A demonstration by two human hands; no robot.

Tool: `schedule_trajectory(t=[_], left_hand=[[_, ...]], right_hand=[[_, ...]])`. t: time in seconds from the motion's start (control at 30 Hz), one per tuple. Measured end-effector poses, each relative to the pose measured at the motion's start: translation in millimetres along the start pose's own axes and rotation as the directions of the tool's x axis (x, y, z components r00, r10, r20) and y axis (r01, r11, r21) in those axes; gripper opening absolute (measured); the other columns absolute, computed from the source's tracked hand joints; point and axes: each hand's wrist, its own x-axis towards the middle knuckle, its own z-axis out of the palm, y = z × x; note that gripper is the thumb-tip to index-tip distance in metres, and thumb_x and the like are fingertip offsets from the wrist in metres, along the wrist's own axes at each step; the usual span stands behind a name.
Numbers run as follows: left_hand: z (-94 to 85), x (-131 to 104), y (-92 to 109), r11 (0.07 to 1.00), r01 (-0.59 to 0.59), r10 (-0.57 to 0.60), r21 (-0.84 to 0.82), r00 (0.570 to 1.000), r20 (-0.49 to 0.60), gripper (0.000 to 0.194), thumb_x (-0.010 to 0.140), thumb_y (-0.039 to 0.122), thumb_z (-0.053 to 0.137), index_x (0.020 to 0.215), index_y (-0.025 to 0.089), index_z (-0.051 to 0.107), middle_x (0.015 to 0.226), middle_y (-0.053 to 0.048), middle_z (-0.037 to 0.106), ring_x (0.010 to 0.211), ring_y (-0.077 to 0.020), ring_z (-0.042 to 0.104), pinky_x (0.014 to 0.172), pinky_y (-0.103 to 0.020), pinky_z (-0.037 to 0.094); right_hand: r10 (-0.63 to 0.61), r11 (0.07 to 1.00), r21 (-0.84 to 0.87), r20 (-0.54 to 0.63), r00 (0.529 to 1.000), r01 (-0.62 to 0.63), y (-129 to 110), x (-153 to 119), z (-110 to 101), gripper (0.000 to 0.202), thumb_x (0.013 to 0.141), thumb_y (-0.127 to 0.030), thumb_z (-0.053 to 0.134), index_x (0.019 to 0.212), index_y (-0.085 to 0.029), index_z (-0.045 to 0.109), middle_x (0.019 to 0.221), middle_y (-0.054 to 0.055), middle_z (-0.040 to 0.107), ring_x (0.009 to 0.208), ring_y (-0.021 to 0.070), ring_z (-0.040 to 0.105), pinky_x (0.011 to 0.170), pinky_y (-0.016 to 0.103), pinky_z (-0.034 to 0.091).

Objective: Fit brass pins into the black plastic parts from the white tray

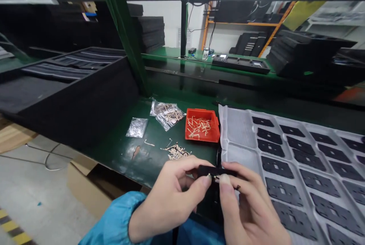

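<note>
My left hand [179, 195] and my right hand [248, 203] hold a small black part [215, 170] between them at the bench's front edge. Both thumbs press on its near side, where tiny light-coloured bits show between the thumb tips. Just beyond my left hand lies a loose pile of thin cream strips [177, 151] on the green bench. Further back stands a red bin [203, 125] with more such strips inside. On the right, beside my right hand, a pale grey tray [238, 131] holds several flat black plates [278, 167] in its compartments.
Clear plastic bags [168, 113] and a silvery packet [137, 127] lie on the bench [122, 161]. At left is a large black box [94, 100]; a green post [125, 35] rises beside it. A cardboard box [88, 184] stands below.
</note>
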Motion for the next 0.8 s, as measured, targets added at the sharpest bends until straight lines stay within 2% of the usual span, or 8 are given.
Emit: schedule_trajectory(t=[0.1,0.2,0.27,0.4,0.53,0.63,0.8], left_hand=[[-1.7,-4.8,-2.6,0.997,-0.055,0.056,0.063,0.998,-0.016,0.02,0.096,0.027,0.069,0.107,0.022,0.084,0.09,-0.006,0.073,0.056,-0.0104,0.058,0.05,-0.02,0.051],[-3.2,-8.9,-5.9,0.988,-0.106,0.108,0.114,0.994,-0.011,0.02,0.099,0.028,0.067,0.109,0.027,0.084,0.096,-0.006,0.076,0.076,-0.018,0.071,0.067,-0.024,0.059],[-3.7,-11.5,-7.3,0.979,-0.138,0.141,0.151,0.99,-0.01,0.021,0.101,0.029,0.065,0.111,0.029,0.084,0.099,-0.005,0.076,0.087,-0.0214,0.074,0.072,-0.026,0.06],[-4.7,-16.7,-5.6,0.957,-0.169,0.174,0.236,0.985,0.0,0.024,0.103,0.03,0.064,0.118,0.032,0.083,0.099,-0.005,0.077,0.085,-0.0213,0.073,0.072,-0.026,0.059],[-6.3,-19.4,0.2,0.946,-0.204,0.202,0.253,0.979,0.034,0.026,0.102,0.025,0.064,0.121,0.028,0.082,0.098,-0.006,0.076,0.085,-0.0216,0.072,0.073,-0.027,0.059],[-5.8,-19.7,2.6,0.924,-0.274,0.27,0.267,0.961,0.049,0.026,0.103,0.021,0.059,0.116,0.025,0.081,0.096,-0.004,0.076,0.084,-0.0181,0.071,0.076,-0.025,0.058],[-0.2,-22.6,-4.9,0.875,-0.358,0.387,0.326,0.922,-0.024,0.025,0.107,0.018,0.052,0.102,0.025,0.076,0.091,0.0,0.074,0.08,-0.0127,0.071,0.076,-0.021,0.055]], right_hand=[[-0.035,0.998,-0.06,0.018,0.999,0.036,0.6,0.2,-1.7,0.014,0.1,-0.027,0.065,0.087,-0.026,0.071,0.108,0.003,0.074,0.095,0.0152,0.072,0.086,0.027,0.056],[-0.054,0.995,-0.081,0.012,0.998,0.054,-0.5,-1.0,-2.3,0.014,0.099,-0.026,0.065,0.087,-0.026,0.072,0.106,0.003,0.073,0.091,0.0157,0.072,0.084,0.028,0.057],[-0.061,0.994,-0.089,0.02,0.998,0.062,-1.8,-2.5,-2.6,0.013,0.099,-0.024,0.065,0.089,-0.026,0.072,0.106,0.003,0.074,0.091,0.0152,0.073,0.085,0.028,0.057],[-0.062,0.995,-0.08,0.028,0.998,0.064,-4.8,-4.9,-3.2,0.013,0.1,-0.021,0.064,0.09,-0.026,0.071,0.108,0.003,0.074,0.093,0.0139,0.073,0.084,0.025,0.056],[-0.115,0.987,-0.108,0.034,0.993,0.118,-7.3,-5.1,-4.5,0.014,0.101,-0.022,0.063,0.089,-0.024,0.07,0.107,0.005,0.073,0.091,0.0153,0.073,0.08,0.026,0.057],[-0.171,0.974,-0.147,0.032,0.985,0.174,-8.1,-4.8,-5.6,0.014,0.1,-0.02,0.063,0.089,-0.024,0.07,0.107,0.003,0.073,0.088,0.0123,0.072,0.081,0.023,0.056],[-0.284,0.942,-0.174,0.041,0.958,0.287,-7.1,-5.1,-6.2,0.013,0.097,-0.014,0.065,0.09,-0.023,0.069,0.108,0.0,0.071,0.089,0.0073,0.071,0.082,0.017,0.054]])
